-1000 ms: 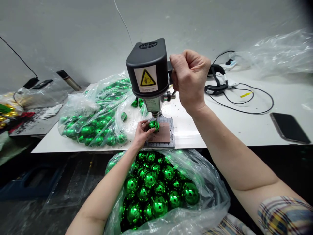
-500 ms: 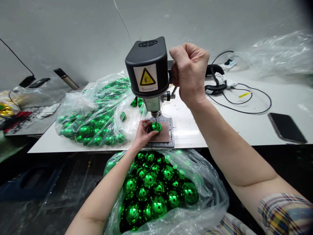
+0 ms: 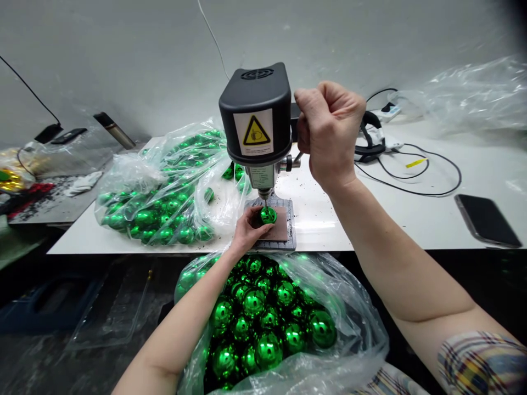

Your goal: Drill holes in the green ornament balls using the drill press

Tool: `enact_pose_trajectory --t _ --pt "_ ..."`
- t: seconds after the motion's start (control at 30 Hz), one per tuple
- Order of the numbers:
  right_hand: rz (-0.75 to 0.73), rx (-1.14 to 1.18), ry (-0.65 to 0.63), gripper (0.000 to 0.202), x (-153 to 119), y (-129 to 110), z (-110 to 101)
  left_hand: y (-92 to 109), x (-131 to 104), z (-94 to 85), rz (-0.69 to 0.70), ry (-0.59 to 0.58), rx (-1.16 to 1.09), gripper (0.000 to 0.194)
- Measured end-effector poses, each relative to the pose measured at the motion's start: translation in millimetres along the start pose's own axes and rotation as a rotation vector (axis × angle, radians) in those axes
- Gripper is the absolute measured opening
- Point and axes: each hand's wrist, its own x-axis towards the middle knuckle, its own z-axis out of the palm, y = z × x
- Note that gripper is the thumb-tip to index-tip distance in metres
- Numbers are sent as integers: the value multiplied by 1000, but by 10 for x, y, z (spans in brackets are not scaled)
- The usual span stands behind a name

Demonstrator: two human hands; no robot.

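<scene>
A small black drill press (image 3: 255, 115) with a yellow warning label stands on the white table. My left hand (image 3: 249, 226) pinches a shiny green ball (image 3: 269, 215) on the brown pad (image 3: 280, 227) of the press base, right under the drill bit (image 3: 265, 202). The bit's tip meets the top of the ball; how deep it goes I cannot tell. Beside the motor housing, my right hand (image 3: 331, 129) is closed in a fist around the feed lever (image 3: 300, 157), most of which the fingers hide.
Below the table edge, a clear plastic bag (image 3: 362, 329) holds many green balls. Another bag of green balls (image 3: 164, 211) lies left on the table. To the right are a phone (image 3: 488, 220), a black cable (image 3: 444, 194) and a black-and-white headset (image 3: 370, 137).
The view has shifted slightly, so most things sit a little further right. My right fist appears slightly lower beside the press. The left hand keeps the ball under the bit.
</scene>
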Motion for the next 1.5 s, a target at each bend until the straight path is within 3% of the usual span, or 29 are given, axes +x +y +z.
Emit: enact_pose_trajectory --t 0.23,0.47,0.63,0.93,1.0,1.1,1.23,1.3,1.37,1.43,1.5 --pt "-102 -83 -51 49 -327 -123 -103 -43 6 -11 1 -23 -13 59" --pt "-253 -86 -108 47 -676 -59 -224 -20 -5 -4 -27 -13 -37 59" --pt "-462 -82 -202 43 -740 44 -294 16 -10 9 10 -6 -31 57" --pt "-641 -50 -314 43 -798 159 -349 -45 -8 -5 29 17 -32 58" --pt "-569 -49 -270 43 -730 99 -306 -50 4 2 19 15 -25 58" --pt "-313 -26 -70 42 -478 -9 -174 11 40 -17 0 47 19 56" --pt "28 1 2 49 -70 -48 -5 372 -78 -144 -83 191 124 51" --pt "74 21 10 50 40 -16 30 664 -322 -191 -154 32 201 48" --pt "66 32 8 51 73 20 35 939 -697 -160 -170 -284 323 43" --pt "44 17 16 50 63 44 22 1114 -1129 -33 -102 -489 487 46" --pt "37 -47 9 51 43 53 4 1168 -1498 144 4 -683 668 52"
